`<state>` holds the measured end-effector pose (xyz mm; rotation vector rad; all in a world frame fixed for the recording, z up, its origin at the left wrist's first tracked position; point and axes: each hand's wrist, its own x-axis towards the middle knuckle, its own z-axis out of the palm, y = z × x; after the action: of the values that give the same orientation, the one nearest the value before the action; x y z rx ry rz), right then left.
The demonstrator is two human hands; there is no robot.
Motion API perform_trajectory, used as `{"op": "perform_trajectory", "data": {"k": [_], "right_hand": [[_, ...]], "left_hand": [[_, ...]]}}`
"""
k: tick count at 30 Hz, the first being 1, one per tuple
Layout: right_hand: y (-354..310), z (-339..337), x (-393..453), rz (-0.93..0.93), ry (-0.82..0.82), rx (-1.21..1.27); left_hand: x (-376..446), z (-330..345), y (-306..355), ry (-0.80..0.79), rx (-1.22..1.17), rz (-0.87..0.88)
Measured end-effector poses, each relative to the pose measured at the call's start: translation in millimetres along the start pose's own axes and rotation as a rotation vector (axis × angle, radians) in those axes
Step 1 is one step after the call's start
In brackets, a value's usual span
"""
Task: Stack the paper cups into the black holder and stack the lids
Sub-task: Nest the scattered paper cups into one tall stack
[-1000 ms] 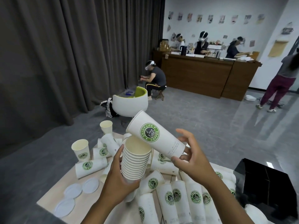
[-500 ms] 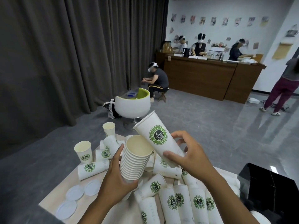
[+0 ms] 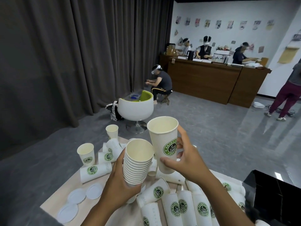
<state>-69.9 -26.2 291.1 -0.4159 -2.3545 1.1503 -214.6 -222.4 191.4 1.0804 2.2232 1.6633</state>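
My left hand grips a nested stack of white paper cups from below, mouth up and tilted slightly. My right hand holds a single cup with a green logo upright, just right of the stack and a little higher, its side touching the stack's rim. Several loose cups lie on their sides across the light wooden table. Two cups stand upright at the far left. Three flat white lids lie at the table's near left. The black holder stands at the right edge.
Beyond the table stands a white and green round chair on a grey floor. A dark curtain fills the left. People work at a brown counter at the back; one crouches near the curtain and another stands at the far right.
My right hand has turned the single cup from lying tilted with its base toward me to upright, mouth up, beside the stack. The left hand still holds the stack.
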Motion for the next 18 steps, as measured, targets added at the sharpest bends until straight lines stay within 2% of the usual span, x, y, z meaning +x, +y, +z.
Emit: {"op": "perform_trajectory", "data": {"k": [7,12,18], "right_hand": [[-8,-10,12,-0.033,0.089,0.062],[-25,-16,29,-0.043,0.142,0.248],[-35,20,47,-0.032,0.087,0.337]], "left_hand": [[1,1,-3,0.003,-0.027,-0.028],[-6,8,-3,-0.027,-0.097,-0.007],[-4,6,-7,-0.006,-0.186,-0.043]]}}
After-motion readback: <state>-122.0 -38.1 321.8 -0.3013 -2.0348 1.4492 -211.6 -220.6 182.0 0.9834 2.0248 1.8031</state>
